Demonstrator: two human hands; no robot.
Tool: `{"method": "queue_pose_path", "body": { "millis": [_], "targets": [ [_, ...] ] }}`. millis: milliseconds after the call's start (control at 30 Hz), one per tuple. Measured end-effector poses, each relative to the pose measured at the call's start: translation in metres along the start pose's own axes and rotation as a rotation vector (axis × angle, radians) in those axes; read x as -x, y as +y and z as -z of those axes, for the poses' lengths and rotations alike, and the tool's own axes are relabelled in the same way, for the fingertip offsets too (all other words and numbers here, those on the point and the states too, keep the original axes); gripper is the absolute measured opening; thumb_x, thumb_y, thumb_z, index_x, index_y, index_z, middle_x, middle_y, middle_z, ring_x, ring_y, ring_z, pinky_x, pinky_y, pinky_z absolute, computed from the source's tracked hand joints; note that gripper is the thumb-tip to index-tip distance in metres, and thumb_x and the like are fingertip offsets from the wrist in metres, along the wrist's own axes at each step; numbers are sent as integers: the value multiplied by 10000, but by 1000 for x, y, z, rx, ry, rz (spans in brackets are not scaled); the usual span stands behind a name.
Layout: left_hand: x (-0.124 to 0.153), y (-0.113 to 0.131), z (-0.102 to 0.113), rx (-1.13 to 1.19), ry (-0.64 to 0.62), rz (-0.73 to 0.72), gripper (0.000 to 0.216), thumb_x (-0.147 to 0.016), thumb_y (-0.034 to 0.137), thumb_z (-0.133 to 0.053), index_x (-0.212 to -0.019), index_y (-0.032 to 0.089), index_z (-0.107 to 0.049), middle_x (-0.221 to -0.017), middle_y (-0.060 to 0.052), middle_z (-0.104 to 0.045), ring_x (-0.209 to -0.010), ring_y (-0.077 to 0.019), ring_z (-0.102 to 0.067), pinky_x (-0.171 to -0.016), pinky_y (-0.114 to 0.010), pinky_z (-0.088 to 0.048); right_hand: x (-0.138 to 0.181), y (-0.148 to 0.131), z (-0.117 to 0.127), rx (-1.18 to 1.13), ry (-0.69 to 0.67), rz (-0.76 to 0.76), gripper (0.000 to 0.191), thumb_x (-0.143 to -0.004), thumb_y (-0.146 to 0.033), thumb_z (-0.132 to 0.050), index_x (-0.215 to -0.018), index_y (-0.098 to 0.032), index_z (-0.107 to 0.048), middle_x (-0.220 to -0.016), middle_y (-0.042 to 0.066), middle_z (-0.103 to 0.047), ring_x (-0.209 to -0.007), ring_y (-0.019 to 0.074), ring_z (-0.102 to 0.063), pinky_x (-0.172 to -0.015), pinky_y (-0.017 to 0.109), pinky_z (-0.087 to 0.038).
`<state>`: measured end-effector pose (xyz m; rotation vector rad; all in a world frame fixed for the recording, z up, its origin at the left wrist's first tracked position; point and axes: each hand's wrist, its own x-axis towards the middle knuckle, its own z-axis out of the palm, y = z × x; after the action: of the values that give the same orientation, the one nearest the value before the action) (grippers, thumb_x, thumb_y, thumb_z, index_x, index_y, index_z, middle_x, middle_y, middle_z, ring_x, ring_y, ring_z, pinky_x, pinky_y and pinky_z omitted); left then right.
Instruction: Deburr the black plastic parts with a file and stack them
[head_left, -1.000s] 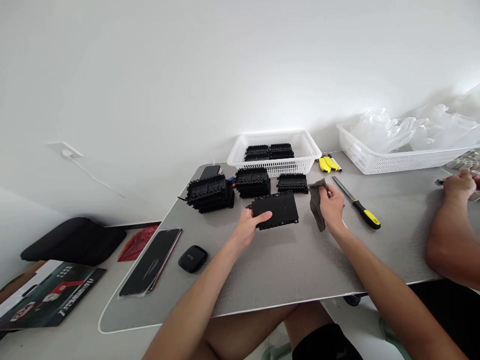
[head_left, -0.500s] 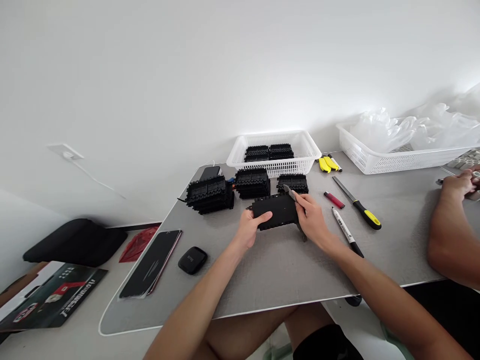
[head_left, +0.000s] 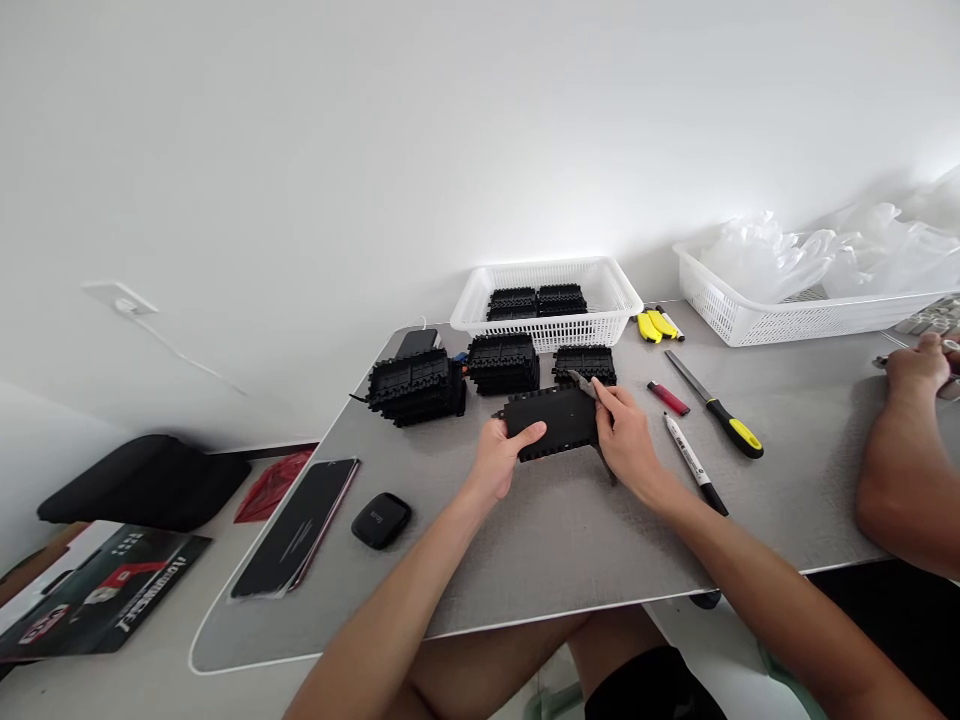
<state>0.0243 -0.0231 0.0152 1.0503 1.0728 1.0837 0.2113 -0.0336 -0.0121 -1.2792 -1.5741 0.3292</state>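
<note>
My left hand [head_left: 498, 455] grips the left end of a flat black plastic panel [head_left: 555, 420] with notched long edges, thumb lying across its face. My right hand [head_left: 624, 432] is closed around a slim grey blade-like tool [head_left: 584, 384] at the panel's right end. The tool's tip lies by the panel's upper right corner, and its other end sticks out below the hand; its exact kind is unclear. Just behind are stacks of similar black panels: a left stack [head_left: 411, 385], a middle stack [head_left: 502, 363] and a lower right stack [head_left: 584, 364].
A white basket [head_left: 546, 333] holds more black panels. Another white basket [head_left: 810, 325] holds plastic bags. To the right lie a red lighter [head_left: 668, 398], a marker [head_left: 691, 458], a file [head_left: 724, 415] and yellow-handled items [head_left: 655, 326]. A phone [head_left: 296, 530], a black case [head_left: 381, 520] and a co-worker's arm [head_left: 904, 450] flank me.
The view has shifted slightly. Both hands keep their hold, and the tool's tip stays near the panel's upper right corner with barely any movement.
</note>
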Motion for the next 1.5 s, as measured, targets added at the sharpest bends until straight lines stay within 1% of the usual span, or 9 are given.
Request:
{"method": "queue_pose_path", "body": {
  "millis": [200, 400, 467, 633, 867, 1000, 1167, 1400, 1500],
  "targets": [
    [1, 2, 1, -44, -45, 6, 388, -590, 366, -840, -852, 114, -704, -879, -117, -722, -715, -232, -658, -541, -303, -513, -8, -1, 9, -43, 101, -161, 451, -923, -266, -377, -1296, -164, -609, -1047, 111, -635, -937, 211, -591, -870, 361, -456],
    [0, 9, 7, -65, -75, 18, 368, -596, 364, -842, -840, 122, -708, -926, -142, -722, -782, -261, -669, -573, -322, -534, -16, 7, 18, -70, 213, -216, 411, -913, -308, -420, -1228, -189, -656, -1085, 111, -661, -1001, 232, -588, -913, 389, -442],
    [-1, 12, 8, -63, -48, 16, 377, -593, 373, -842, -837, 122, -704, -937, -150, -719, -782, -273, -670, -552, -329, -528, -14, 5, 15, -85, 159, -191, 419, -915, -302, -417, -1252, -191, -641, -1081, 107, -656, -991, 226, -588, -895, 383, -452],
    [-2, 12, 7, -50, -8, 28, 421, -573, 365, -849, -875, 117, -691, -905, -131, -712, -748, -259, -664, -520, -320, -518, -6, -3, 3, -126, -92, -2, 452, -936, -250, -382, -1349, -229, -565, -1027, 80, -614, -905, 183, -585, -801, 331, -475],
    [-2, 7, 3, 56, 92, 34, 375, -525, 323, -863, -767, 127, -655, -756, -53, -659, -612, -167, -598, -428, -255, -480, -4, 1, 4, -72, -148, 93, 482, -933, -206, -369, -1388, -241, -523, -1001, 83, -582, -911, 185, -575, -799, 335, -483],
    [-1, 7, 1, 71, 95, 39, 374, -518, 318, -862, -762, 128, -652, -752, -47, -653, -599, -156, -585, -425, -249, -473, -2, -4, 5, -70, -97, 28, 478, -923, -194, -358, -1354, -236, -560, -999, 77, -586, -870, 173, -578, -764, 317, -477],
    [-1, 6, 1, 44, 84, 14, 364, -535, 330, -849, -771, 126, -662, -769, -58, -661, -620, -168, -590, -444, -256, -473, -3, -8, 7, -134, -82, -80, 453, -905, -211, -379, -1288, -201, -620, -1007, 72, -624, -888, 173, -594, -802, 315, -470],
    [-2, 13, 7, -1, 32, 31, 383, -544, 343, -848, -793, 122, -659, -830, -84, -661, -667, -180, -599, -451, -259, -487, -19, 15, 17, -243, 205, -369, 426, -882, -292, -439, -1224, -160, -655, -1109, 88, -675, -1007, 220, -607, -910, 357, -450],
    [-2, 15, 7, 2, 36, 47, 385, -545, 345, -850, -793, 121, -658, -829, -82, -656, -673, -177, -600, -450, -255, -490, -18, 13, 14, -221, 138, -286, 422, -892, -280, -430, -1234, -171, -651, -1080, 84, -666, -980, 210, -606, -894, 355, -458]
  ]
}}
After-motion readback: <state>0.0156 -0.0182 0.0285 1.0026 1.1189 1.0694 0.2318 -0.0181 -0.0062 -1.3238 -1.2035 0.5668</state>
